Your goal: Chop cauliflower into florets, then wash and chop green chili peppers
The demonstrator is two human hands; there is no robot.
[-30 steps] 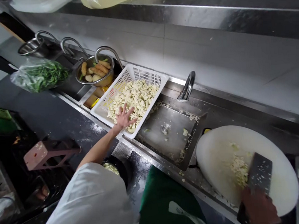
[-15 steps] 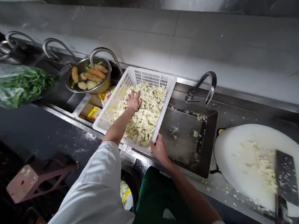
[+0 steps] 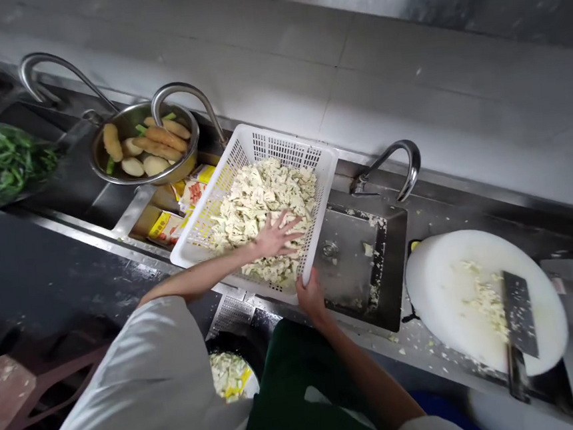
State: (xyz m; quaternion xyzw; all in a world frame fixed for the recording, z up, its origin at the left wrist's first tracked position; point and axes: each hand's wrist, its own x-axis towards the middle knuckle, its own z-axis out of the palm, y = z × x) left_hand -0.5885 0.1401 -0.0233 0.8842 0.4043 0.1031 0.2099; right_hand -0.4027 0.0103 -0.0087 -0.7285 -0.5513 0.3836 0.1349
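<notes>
A white perforated plastic basket rests across the sink edges, heaped with chopped cauliflower. My left hand lies on the right part of the heap, palm down with its fingers spread. At the basket's near right corner, my right hand grips the rim, fingers wrapped round it. The thumb shows on the rim; the other fingers are partly hidden.
On the right, a cleaver lies on a round white chopping board with cauliflower crumbs. A steel bowl of peeled vegetables, bagged greens and faucets stand about. Below is a bin; a pink stool stands left.
My left hand has moved across the cauliflower to the right and nearer to me, fingers spreading wider. My right hand stays at the basket's corner. The view has shifted slightly.
</notes>
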